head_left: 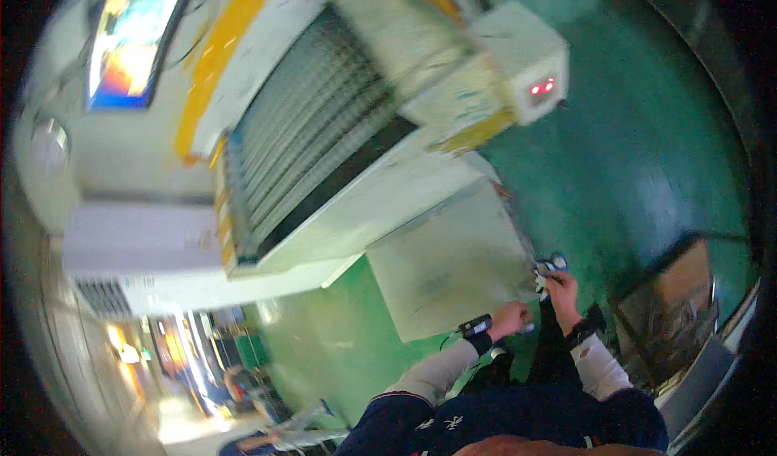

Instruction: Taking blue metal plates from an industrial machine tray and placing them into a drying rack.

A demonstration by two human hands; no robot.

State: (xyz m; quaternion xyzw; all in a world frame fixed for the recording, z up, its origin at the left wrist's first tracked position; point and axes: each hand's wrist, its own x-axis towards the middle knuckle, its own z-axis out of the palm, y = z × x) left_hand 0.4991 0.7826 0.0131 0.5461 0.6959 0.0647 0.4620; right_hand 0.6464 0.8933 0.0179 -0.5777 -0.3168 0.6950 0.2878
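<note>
My left hand [508, 319] is closed low in front of my body, with a black strapped device [476, 326] on its wrist. A whitish bit shows at its fingers, too blurred to name. Beside it on the right, my right hand [561, 289] pinches a small white object [541, 282] whose kind I cannot make out. A dark band circles the right wrist. Beyond the right fingers is a blue and white shape [554, 262], perhaps a shoe. Both hands are above the floor near the corner of a flat grey panel [449, 262].
Ahead on the left stands a large machine with a bed of grey rollers [312, 124] and yellow edging. A white box with red lights [522, 59] adjoins it. A lit screen [137, 35] hangs at upper left. Cardboard [680, 282] stands at right on the green floor [639, 156].
</note>
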